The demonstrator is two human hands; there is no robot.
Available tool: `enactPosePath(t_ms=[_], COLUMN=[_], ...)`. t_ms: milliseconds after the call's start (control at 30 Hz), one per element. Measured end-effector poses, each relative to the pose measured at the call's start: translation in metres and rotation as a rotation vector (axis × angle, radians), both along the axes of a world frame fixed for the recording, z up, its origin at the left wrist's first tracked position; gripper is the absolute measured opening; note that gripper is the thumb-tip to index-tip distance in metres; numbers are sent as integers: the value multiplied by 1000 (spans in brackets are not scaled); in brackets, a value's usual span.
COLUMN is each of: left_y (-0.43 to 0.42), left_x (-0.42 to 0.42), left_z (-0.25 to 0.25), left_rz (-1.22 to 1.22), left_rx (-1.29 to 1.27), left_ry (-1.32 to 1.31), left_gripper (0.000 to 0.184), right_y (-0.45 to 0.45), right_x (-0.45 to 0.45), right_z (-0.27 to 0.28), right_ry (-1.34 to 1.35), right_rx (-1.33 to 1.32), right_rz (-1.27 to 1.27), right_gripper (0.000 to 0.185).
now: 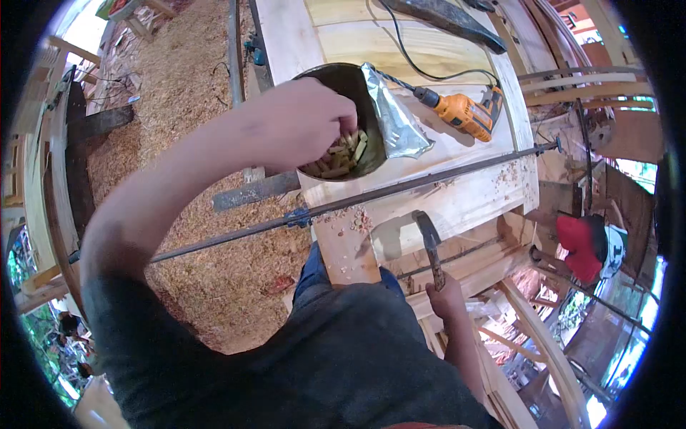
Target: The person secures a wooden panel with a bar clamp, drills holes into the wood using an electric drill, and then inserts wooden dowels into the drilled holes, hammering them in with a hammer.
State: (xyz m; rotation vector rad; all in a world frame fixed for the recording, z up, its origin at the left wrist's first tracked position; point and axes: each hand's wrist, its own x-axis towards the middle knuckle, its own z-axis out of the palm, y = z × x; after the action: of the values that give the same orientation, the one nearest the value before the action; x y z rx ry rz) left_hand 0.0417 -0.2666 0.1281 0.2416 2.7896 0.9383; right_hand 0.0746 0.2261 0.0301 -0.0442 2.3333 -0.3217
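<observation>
My left hand [309,123] reaches into a dark, round open container [370,118] with short wooden pegs [349,159] at its bottom. Its fingers are curled down among the pegs; the tips are partly hidden, so what they pinch cannot be made out. A crumpled silver foil packet [400,129] lies against the container's right side. Lower down, my right hand [444,297] is wrapped round the handle of a hammer [431,243], whose head points up over the edge of the pale wooden panel [457,207].
A long bar clamp [429,182] crosses the panel. An orange power drill [464,114] with a long bit rests beside the foil packet, and a dark corded tool [450,20] lies farther up. Wood shavings [175,71] cover the ground. A person in red [577,243] is at the right.
</observation>
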Motion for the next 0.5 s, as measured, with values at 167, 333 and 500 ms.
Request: enactPosePath(t_ms=[167,333,500], left_y=[37,29,26], left_x=[-69,-81,-85], left_z=[-19,-80,-127], left_rz=[-314,-292,-176], left_rx=[-663,-512,-399], left_ry=[-571,-352,-343], left_gripper=[38,35,37], right_y=[2,-15,-11], right_x=[-1,0,8], right_z=[-3,7,-6], right_ry=[56,-90,-41], right_rx=[34,13,-120], right_rz=[46,-74,-167], right_gripper=[29,32,25])
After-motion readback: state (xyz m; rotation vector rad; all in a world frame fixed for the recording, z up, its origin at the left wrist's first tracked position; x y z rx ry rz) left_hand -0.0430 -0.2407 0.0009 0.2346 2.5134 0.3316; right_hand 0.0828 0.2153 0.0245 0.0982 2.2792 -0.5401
